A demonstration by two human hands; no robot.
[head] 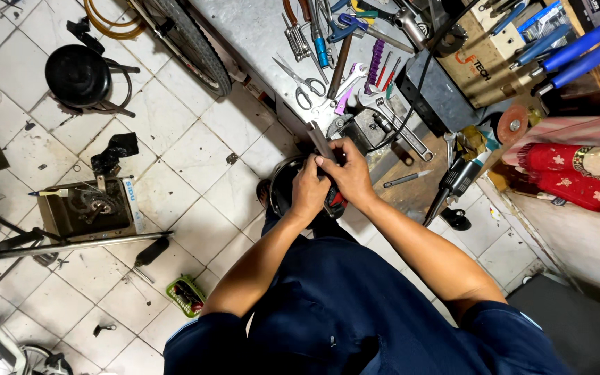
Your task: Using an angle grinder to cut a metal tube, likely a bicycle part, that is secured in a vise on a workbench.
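A single view is given, taken from a camera worn on the head and aimed almost straight down. The person's own dark blue lap and both forearms are seen from above, entering from the lower edge and reaching up to the middle of the frame, so the hands are held close beneath the lens. The tiled floor (196,149) is spread across the left half and is viewed from standing or seated height. The desk (258,31) is caught at the top and upper right, its near edge running diagonally down toward the right. No second view is supplied.
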